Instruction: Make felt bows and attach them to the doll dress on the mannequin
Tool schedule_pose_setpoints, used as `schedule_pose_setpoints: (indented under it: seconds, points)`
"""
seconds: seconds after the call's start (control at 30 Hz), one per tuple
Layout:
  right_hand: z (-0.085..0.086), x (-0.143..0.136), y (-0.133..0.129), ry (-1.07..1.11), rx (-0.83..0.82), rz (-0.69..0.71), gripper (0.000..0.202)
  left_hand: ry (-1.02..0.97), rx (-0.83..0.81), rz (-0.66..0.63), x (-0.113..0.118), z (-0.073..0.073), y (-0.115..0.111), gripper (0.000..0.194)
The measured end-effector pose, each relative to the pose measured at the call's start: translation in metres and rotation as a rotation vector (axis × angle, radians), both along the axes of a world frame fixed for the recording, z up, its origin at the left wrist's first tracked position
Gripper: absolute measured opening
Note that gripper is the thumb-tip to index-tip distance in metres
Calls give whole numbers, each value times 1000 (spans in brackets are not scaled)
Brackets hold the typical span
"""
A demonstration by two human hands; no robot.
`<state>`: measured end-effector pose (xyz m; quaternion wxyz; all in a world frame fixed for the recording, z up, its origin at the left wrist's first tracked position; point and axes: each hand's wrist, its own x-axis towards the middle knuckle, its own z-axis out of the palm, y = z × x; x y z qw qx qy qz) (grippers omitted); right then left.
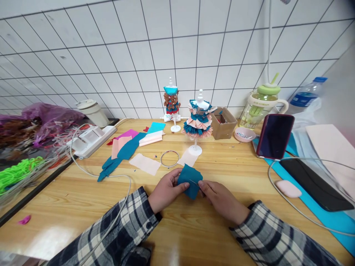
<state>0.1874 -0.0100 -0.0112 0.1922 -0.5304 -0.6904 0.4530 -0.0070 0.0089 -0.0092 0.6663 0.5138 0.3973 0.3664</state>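
Observation:
My left hand (165,187) pinches a teal piece of crepe paper (190,176) by its left side, thumb on top. The paper is held up just over the wooden table. My right hand (217,197) is closed at the paper's right edge. From its fingertips a slim pointed metal tool (193,181) lies across the sheet; its handle is mostly hidden, so its kind is unclear. Behind the hands are a thin metal ring (170,159) and pale pink paper pieces (145,164). A small dress form (197,123) wears a ruffled teal and pink paper dress.
A second dressed form (171,105) stands by the tiled wall, near a cardboard box (223,123). At left lie teal strips (122,153) and a power strip (91,140) with a trailing cable. Right are a phone (273,136), pink bowl (244,135) and green-lidded jug (259,105).

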Motion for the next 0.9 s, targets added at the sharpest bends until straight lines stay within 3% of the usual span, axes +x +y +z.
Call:
schedule_pose_setpoints:
  seconds: [0.63,0.9]
  points:
    - [-9,-4,2,24,46,27,51,-43,36,-41,-2,-4,-4,42]
    - [-3,-1,1,7,33,32,50,-1,48,-37,-3,-6,-3,47]
